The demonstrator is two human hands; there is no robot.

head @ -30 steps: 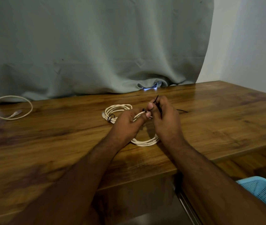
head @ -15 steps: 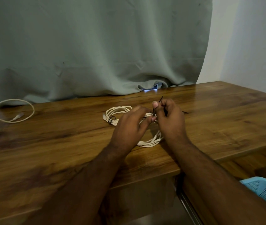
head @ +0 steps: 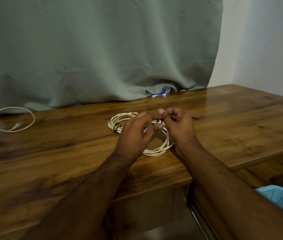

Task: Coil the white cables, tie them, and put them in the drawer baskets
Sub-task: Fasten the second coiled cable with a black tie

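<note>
My right hand [head: 177, 125] pinches the black tie [head: 166, 108] on the coiled white cable [head: 154, 151] on the table [head: 68, 153]; left hand [head: 137, 132] hovers loose. If the tie slips free, the loops probably spring apart.

A broad wooden counter [head: 232, 122] with a glossy brown grain fills the lower half of the view, its far edge running against a grey-green curtain [head: 102, 49] that hangs in soft folds down to it. Right of the curtain a plain pale wall [head: 267, 45] meets the counter's far right corner. Where the curtain's hem lifts off the counter, a small bright patch of light [head: 158, 95] shows through, and the counter's polished top catches a dull sheen near it.
</note>
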